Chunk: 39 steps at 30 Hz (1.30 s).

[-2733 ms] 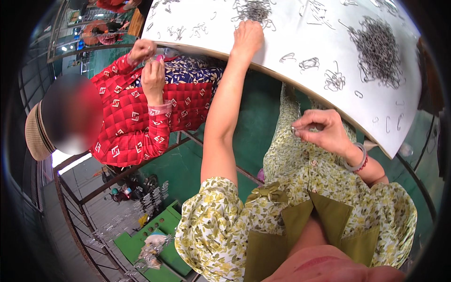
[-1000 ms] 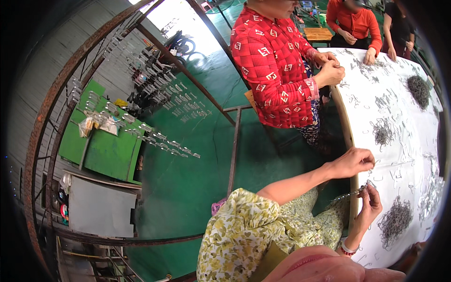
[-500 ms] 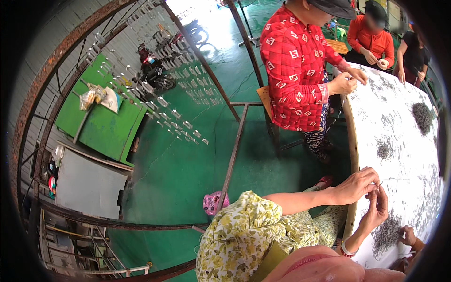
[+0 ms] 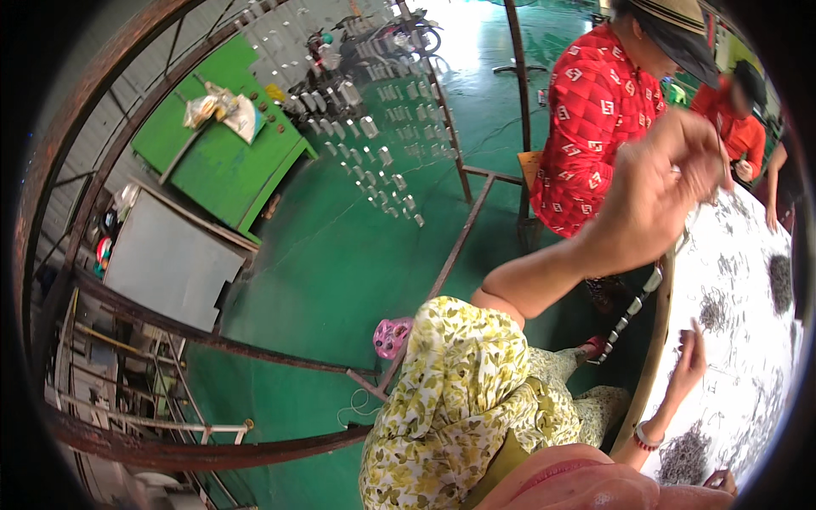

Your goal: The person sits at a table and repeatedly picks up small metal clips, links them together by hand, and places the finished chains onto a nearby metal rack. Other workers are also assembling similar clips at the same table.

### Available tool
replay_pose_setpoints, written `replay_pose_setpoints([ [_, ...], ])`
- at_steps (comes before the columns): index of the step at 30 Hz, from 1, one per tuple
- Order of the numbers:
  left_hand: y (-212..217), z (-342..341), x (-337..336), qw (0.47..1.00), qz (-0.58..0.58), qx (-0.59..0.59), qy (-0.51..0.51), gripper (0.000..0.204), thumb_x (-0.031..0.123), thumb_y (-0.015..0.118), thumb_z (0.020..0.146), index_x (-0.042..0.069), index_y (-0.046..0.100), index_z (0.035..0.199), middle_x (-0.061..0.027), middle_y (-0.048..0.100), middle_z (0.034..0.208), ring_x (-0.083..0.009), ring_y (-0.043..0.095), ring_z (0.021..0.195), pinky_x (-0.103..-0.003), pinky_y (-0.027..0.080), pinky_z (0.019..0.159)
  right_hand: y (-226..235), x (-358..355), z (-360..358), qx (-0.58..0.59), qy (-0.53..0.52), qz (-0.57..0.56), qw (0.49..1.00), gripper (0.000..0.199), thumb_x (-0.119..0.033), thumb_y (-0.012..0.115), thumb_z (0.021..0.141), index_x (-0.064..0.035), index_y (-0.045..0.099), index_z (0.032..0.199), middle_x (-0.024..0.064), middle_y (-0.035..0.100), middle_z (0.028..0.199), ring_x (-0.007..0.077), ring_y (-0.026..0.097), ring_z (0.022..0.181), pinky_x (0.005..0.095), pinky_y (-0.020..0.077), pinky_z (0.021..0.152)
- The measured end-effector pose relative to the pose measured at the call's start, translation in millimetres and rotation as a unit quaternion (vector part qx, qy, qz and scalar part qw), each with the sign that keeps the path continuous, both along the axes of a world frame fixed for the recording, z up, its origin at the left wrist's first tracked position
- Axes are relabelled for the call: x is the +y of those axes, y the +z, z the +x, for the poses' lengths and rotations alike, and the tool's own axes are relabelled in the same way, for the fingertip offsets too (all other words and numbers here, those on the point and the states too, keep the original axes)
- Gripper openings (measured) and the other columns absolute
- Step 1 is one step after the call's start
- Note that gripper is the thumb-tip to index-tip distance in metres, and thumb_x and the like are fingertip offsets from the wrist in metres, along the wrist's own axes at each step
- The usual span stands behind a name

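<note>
I have my left hand (image 4: 659,189) raised at right of centre, fingers curled in toward the thumb; blur keeps me from telling whether they pinch anything. Below it, a chain (image 4: 653,280) of silver pieces hangs slantwise beside the left edge of the tabletop (image 4: 671,340), and I judge that it runs up toward that hand, though I cannot make out the join. My right hand (image 4: 690,361) is lower, at the right of the frame, fingers loosely extended over the tabletop with nothing visibly gripped. Wire hooks (image 4: 684,455) lie piled at the lower right near its bracelet (image 4: 648,439), with more heaps higher up. I read the step in hand as lifting the chain out straight; the next move seems to call for bringing its upper end within the right hand's reach without snagging the edge. At the upper right I am hemmed in by a co-worker (image 4: 586,127) in red, and at the bottom right another person's hand (image 4: 722,481) sits near the hooks. My widest room lies leftward, over the green floor (image 4: 323,289), bounded below by a rusty rail (image 4: 212,456).
</note>
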<state>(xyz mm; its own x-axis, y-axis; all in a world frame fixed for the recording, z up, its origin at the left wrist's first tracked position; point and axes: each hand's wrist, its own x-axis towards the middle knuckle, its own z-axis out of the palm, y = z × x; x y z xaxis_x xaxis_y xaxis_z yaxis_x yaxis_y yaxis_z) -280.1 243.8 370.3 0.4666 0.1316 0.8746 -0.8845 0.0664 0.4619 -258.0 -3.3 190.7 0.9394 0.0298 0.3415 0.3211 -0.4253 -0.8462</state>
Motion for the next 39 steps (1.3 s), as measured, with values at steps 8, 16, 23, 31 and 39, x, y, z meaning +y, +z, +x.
replay_pose_setpoints([
  [8, 53.6, -41.3, 83.3, 0.991, -0.035, 0.005, 0.13, 0.015, 0.012, 0.056, 0.095, -0.001, 0.056, 0.102, -0.0065, 0.066, 0.088, -0.0093, 0.061, 0.077, -0.021, 0.048, 0.069, -212.0, -50.3, 81.2, 0.068, 0.278, -0.3, 0.91, 0.028, -0.024, 0.059, 0.09, -0.0014, 0.068, 0.104, 0.0177, 0.07, 0.095, 0.0286, 0.068, 0.085, 0.0386, 0.0529, 0.078],
  [16, 95.8, -82.1, 187.5, 0.912, -0.072, 0.018, 0.404, 0.018, 0.016, 0.053, 0.097, 0.0, 0.056, 0.103, -0.0066, 0.065, 0.083, -0.0117, 0.059, 0.066, -0.026, 0.05, 0.06, -251.5, -56.5, 89.5, 0.051, 0.257, -0.362, 0.895, 0.023, -0.027, 0.063, 0.085, -0.0077, 0.072, 0.095, 0.0202, 0.068, 0.086, 0.0356, 0.067, 0.084, 0.0439, 0.0529, 0.074],
  [23, 127.0, -99.9, 296.0, 0.847, -0.102, -0.002, 0.522, 0.018, 0.016, 0.051, 0.096, 0.0, 0.057, 0.093, -0.0068, 0.06, 0.072, -0.0123, 0.056, 0.055, -0.025, 0.047, 0.047, -237.2, -67.4, 84.7, 0.068, 0.238, -0.343, 0.906, 0.027, -0.03, 0.06, 0.087, -0.007, 0.071, 0.097, 0.0198, 0.068, 0.087, 0.0364, 0.067, 0.084, 0.0443, 0.0522, 0.075],
  [31, 155.1, -142.7, 383.4, 0.767, -0.088, -0.06, 0.632, 0.014, 0.015, 0.053, 0.092, 0.001, 0.054, 0.09, -0.0061, 0.057, 0.066, -0.0134, 0.054, 0.05, -0.028, 0.048, 0.045, -208.1, -54.7, 70.5, 0.11, 0.259, -0.314, 0.906, 0.026, -0.026, 0.059, 0.089, -0.0045, 0.069, 0.101, 0.0199, 0.068, 0.095, 0.0354, 0.066, 0.09, 0.0414, 0.0504, 0.08],
  [39, 182.8, -171.1, 480.1, 0.761, -0.077, -0.044, 0.642, 0.013, 0.013, 0.058, 0.091, 0.0, 0.058, 0.088, -0.0081, 0.061, 0.064, -0.0155, 0.056, 0.047, -0.029, 0.046, 0.04, -196.1, -47.6, 65.1, 0.163, 0.24, -0.333, 0.897, 0.03, -0.028, 0.06, 0.089, -0.0038, 0.068, 0.105, 0.0196, 0.068, 0.098, 0.0326, 0.065, 0.094, 0.0397, 0.0491, 0.084],
])
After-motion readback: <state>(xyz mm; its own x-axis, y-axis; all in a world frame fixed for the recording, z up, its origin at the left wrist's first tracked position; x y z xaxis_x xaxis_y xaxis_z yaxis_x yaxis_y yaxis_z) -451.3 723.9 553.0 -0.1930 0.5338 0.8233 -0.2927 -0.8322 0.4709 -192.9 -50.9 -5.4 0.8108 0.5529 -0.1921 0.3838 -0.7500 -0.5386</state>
